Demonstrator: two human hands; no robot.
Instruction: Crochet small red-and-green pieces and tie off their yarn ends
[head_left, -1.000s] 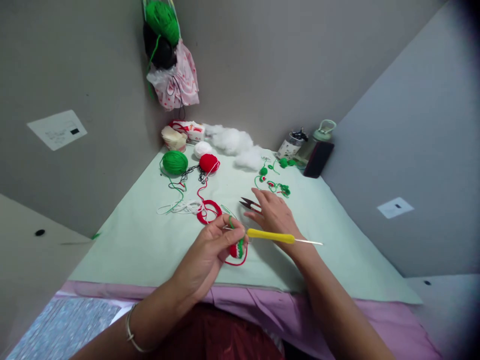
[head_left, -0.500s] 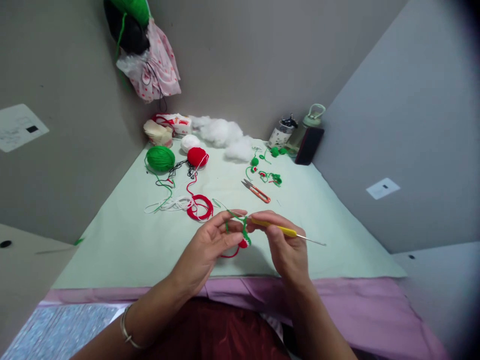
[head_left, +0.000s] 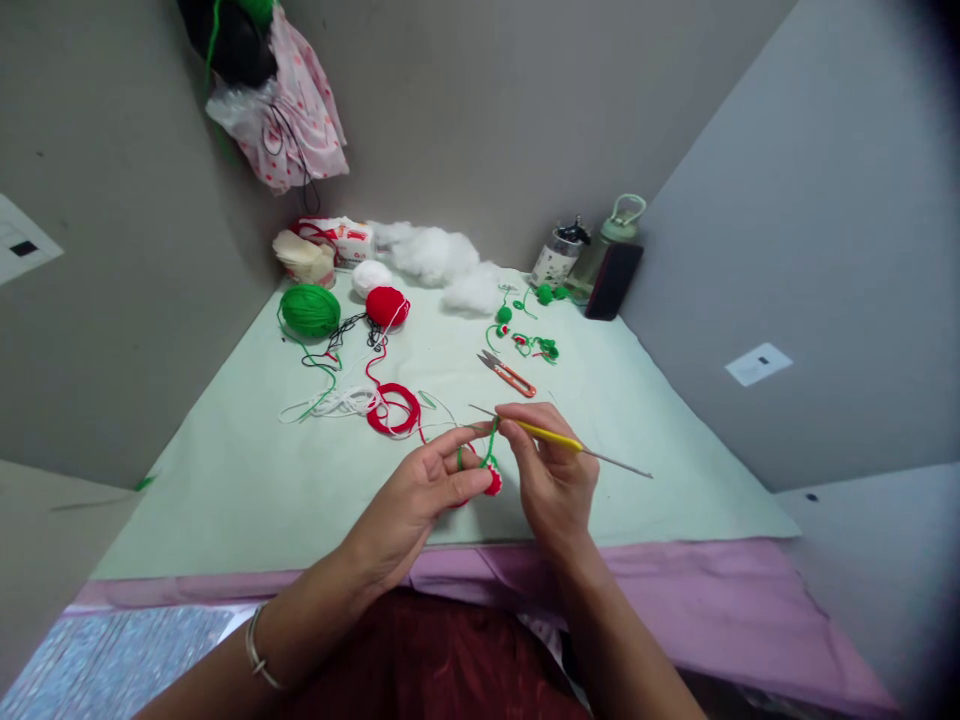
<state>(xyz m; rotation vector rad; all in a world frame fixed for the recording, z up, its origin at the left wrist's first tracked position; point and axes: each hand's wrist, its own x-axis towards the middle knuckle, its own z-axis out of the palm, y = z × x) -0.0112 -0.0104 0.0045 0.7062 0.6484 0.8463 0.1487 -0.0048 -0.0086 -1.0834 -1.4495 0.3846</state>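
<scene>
Beyond yellow hook (head_left: 551,436), cup (head_left: 553,263), black items (head_left: 574,233) inside

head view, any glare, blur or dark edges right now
Head view: far right edge fades to black; head view: no harsh glare, yellow hook handle clearly outlined; head view: small print on the red-and-white pack too soft to read.

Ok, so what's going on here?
A person's left hand pinches a small red, white and green piece. The right hand holds a yellow-handled hook, and green yarn runs from the piece up toward it. Snips lie on the table beyond the hands, untouched.
</scene>
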